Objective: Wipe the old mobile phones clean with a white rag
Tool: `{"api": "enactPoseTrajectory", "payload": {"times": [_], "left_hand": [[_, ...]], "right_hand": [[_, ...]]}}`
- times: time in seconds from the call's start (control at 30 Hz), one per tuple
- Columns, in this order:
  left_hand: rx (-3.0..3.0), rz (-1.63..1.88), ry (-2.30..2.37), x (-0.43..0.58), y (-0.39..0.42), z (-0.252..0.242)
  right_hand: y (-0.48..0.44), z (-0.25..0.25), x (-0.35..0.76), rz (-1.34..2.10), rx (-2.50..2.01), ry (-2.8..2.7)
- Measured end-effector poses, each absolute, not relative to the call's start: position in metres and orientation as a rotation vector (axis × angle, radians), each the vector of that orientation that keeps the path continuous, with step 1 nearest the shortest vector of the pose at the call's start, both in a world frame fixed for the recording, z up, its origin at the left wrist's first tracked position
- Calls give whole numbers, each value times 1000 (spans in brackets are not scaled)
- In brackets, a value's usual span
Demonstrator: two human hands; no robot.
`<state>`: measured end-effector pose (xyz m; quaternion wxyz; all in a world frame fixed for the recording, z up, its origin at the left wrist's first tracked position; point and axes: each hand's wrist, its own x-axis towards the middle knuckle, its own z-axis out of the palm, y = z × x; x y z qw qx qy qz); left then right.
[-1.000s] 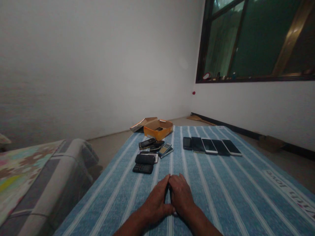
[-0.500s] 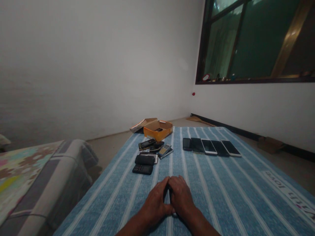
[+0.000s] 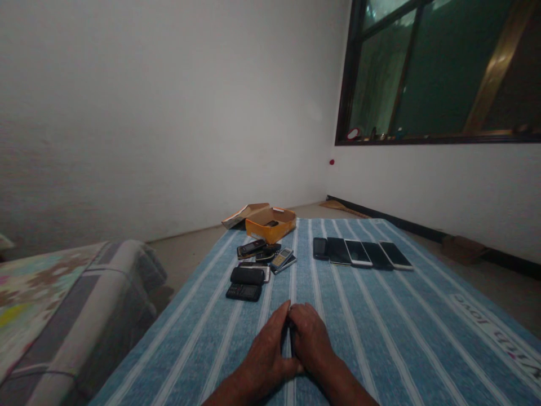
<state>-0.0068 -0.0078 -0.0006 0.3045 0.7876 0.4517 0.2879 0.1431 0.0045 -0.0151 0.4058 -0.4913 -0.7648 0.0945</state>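
Note:
My left hand [image 3: 268,349] and my right hand [image 3: 311,341] meet at the fingertips, low over the striped cloth. Between the palms shows a thin, dark, upright edge of something mostly hidden by the fingers; I cannot make out what it is. The left thumb reaches across to the right hand, whose fingers are curled. Just beyond them on the left lie a black keypad phone [image 3: 244,291] and a rounded black phone or case [image 3: 247,276]. Behind these is a loose pile with a silver keypad phone [image 3: 281,259] and a dark phone [image 3: 251,248].
Several flat phones lie in a row at the right, among them a white-framed smartphone [image 3: 358,253]. An open orange box [image 3: 270,230] stands at the far end of the blue striped cloth [image 3: 359,338]. A covered bed [image 3: 93,299] is at the left.
My hands stay together in nearly the same place, with the left thumb shifted slightly to the right. The view has shifted very slightly; the phones and box lie as before.

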Motion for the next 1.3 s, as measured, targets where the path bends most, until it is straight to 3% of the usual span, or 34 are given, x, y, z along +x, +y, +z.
{"api": "enactPoseTrajectory", "payload": {"times": [1.3], "left_hand": [[2202, 708, 1128, -9, -3, -14]], "right_hand": [[-5, 7, 156, 390, -1130, -2098]]}}
